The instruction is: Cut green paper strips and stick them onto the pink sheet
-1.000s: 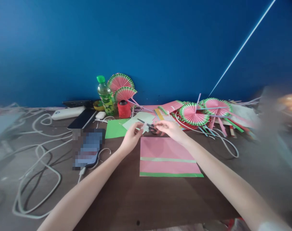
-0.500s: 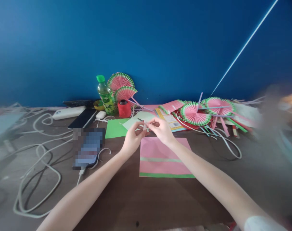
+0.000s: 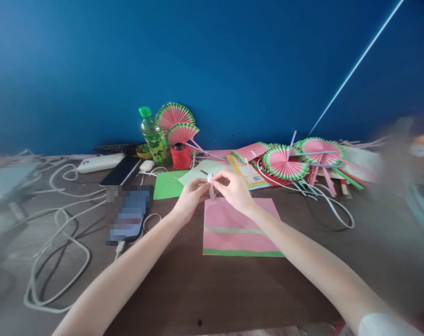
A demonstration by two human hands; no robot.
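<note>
A narrow white strip (image 3: 212, 192), perhaps paper or tape, hangs between my two hands and curls over at its top. My left hand (image 3: 190, 199) pinches it from the left with thumb and fingers. From the other side, the fingertips of my right hand (image 3: 235, 190) are closed on its upper end. Below the hands lies a pink sheet (image 3: 232, 217) with a pale green band across it and a green border along the near edge. My right forearm covers its right side. A thin dark tip (image 3: 204, 172) shows just beyond the fingers; its kind is unclear.
Behind lie green paper (image 3: 167, 186), a pale green sheet (image 3: 192, 175), a red spool (image 3: 181, 158) and a bottle (image 3: 154, 140). Pleated pink-green fans (image 3: 285, 163) pile at right. Left are a phone (image 3: 129, 214), power bank (image 3: 100, 163) and looped white cable (image 3: 87, 252).
The white strip now shows longer, hanging down between the hands. My left hand has shifted slightly down and left; the right fingertips stay close to it. The camera view has shifted slightly.
</note>
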